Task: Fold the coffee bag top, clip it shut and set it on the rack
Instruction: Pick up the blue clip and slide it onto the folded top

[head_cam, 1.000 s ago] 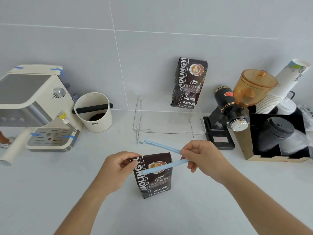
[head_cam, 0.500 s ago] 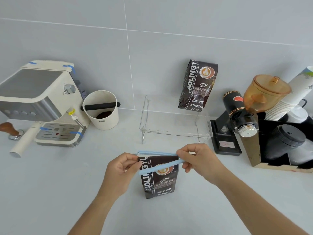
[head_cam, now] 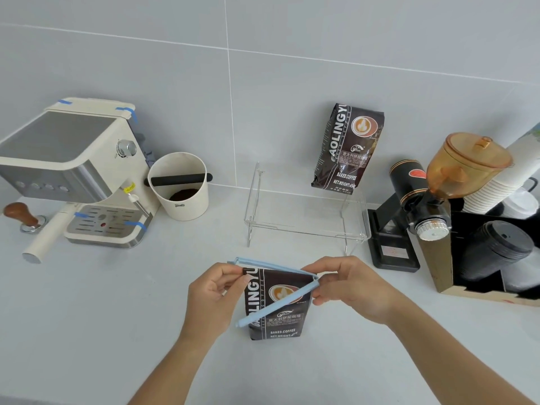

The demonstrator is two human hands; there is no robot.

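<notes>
A dark brown coffee bag (head_cam: 277,305) stands upright on the white counter, its top folded down. My left hand (head_cam: 214,296) pinches the bag's top left corner. My right hand (head_cam: 347,287) holds the hinge end of a light blue sealing clip (head_cam: 277,302). One clip arm lies along the back of the folded top; the other arm hangs open, slanting down-left across the bag's front. A clear acrylic rack (head_cam: 304,211) stands behind, by the wall. A second, matching coffee bag (head_cam: 347,147) stands on the rack's right end, leaning on the wall.
An espresso machine (head_cam: 76,173) stands at the left with a tamper (head_cam: 22,216) and a cream knock box (head_cam: 178,185) beside it. At the right are a black grinder (head_cam: 418,206) with an amber hopper and a holder with stacked paper cups (head_cam: 502,182) and black lids (head_cam: 496,244).
The clip's rear arm has come to lie along the folded bag top. Its front arm has swung down across the bag's face. Both hands stay at the top corners.
</notes>
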